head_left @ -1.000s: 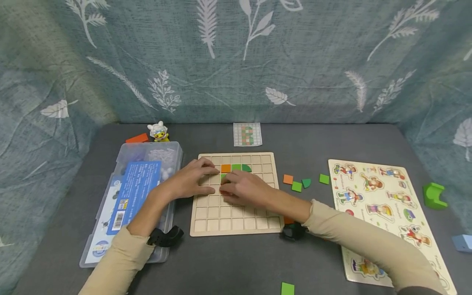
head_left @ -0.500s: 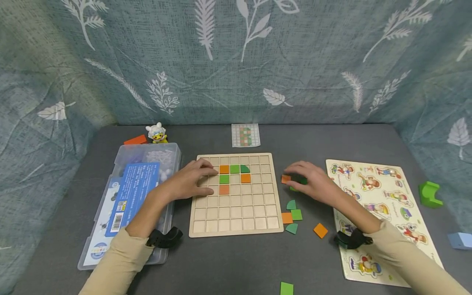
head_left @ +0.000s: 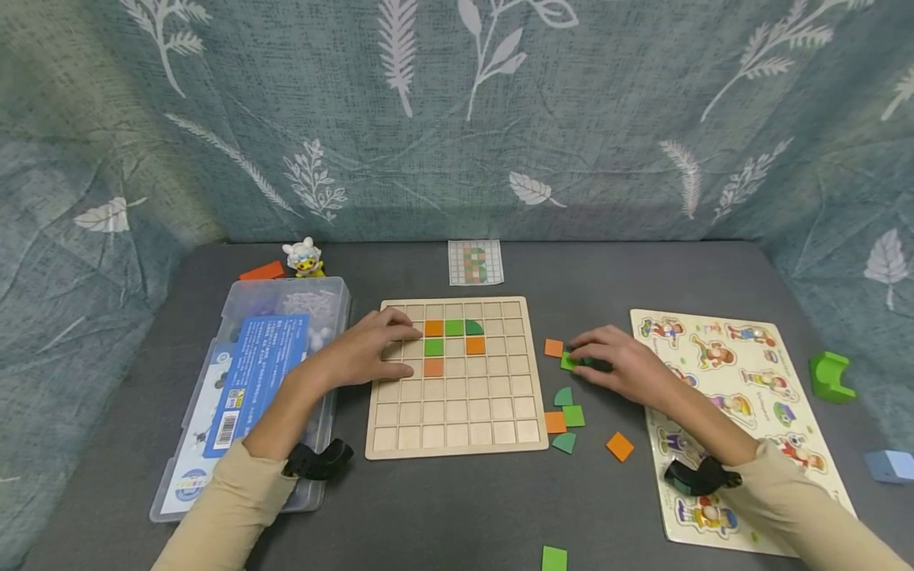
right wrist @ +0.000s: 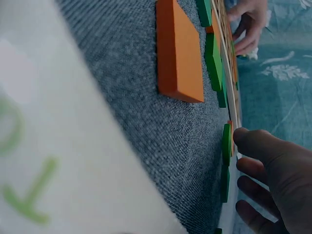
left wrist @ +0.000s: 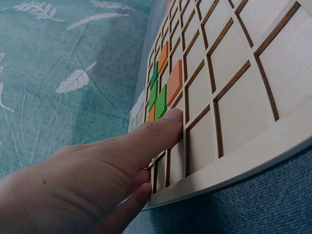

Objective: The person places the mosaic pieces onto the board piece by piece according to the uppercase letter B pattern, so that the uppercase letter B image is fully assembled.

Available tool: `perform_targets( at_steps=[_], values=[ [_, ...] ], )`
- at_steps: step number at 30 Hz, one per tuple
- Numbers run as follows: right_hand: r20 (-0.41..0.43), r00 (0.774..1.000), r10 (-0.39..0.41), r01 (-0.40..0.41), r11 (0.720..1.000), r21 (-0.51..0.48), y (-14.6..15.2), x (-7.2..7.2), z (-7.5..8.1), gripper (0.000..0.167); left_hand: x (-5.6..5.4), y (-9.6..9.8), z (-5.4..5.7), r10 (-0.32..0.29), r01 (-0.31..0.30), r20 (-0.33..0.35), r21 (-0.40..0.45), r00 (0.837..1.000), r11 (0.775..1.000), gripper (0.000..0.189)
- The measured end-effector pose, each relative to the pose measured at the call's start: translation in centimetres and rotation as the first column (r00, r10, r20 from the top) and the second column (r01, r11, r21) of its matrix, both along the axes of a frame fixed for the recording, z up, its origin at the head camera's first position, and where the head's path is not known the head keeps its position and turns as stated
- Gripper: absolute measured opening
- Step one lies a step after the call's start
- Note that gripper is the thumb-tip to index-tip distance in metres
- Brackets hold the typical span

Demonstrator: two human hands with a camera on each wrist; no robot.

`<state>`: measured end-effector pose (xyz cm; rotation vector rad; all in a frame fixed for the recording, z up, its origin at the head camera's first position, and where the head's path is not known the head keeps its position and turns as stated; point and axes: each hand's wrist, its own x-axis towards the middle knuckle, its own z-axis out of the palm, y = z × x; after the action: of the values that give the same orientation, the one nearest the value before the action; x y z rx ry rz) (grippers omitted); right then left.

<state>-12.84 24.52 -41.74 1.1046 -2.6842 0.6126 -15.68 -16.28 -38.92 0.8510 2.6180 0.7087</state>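
Observation:
My left hand rests on the left side of a wooden grid board, thumb and fingertips on its squares. In the left wrist view the thumb lies close to an orange-red square tile. The board also bears orange squares, green squares and a dark green quarter-circle tile. Right of the board, my right hand is low over the table, its fingers loosely bent. Its fingertips are at a green square tile; a dark green tile lies partly hidden under the hand.
An orange tile and several others lie beside the board. A pattern card lies behind it. To the left is a clear plastic case; to the right, a picture puzzle board. A green tile lies near the front.
My right hand has left the board, uncovering its tiles, and moved right to the loose tiles. It then shifted slightly from the orange tile to the green ones. My left hand has stayed put.

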Motion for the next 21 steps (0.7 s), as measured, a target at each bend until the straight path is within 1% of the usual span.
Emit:
perform_targets(
  at_steps=[10, 14, 17, 21],
  values=[
    [-0.059, 0.998, 0.028, -0.028, 1.0, -0.004, 0.2, -0.1, -0.5, 0.017, -0.1, 0.1, 0.1, 0.003, -0.002, 0.017, -0.008, 1.0, 1.0, 0.053],
    [-0.08, 0.996, 0.035, -0.033, 0.999, 0.024, 0.1, -0.2, -0.5, 0.017, -0.1, 0.1, -0.1, -0.001, 0.001, 0.01, -0.008, 1.0, 1.0, 0.052],
    [-0.098, 0.994, 0.04, -0.035, 0.998, 0.054, -0.1, -0.3, -0.3, 0.016, -0.1, 0.0, -0.1, -0.006, 0.006, 0.004, -0.006, 1.0, 1.0, 0.052],
    [-0.112, 0.993, 0.035, -0.029, 0.998, 0.052, -1.0, -0.8, 0.9, 0.017, -0.1, 0.0, -0.2, -0.009, 0.009, 0.003, 0.003, 1.0, 1.0, 0.052]
  ],
)
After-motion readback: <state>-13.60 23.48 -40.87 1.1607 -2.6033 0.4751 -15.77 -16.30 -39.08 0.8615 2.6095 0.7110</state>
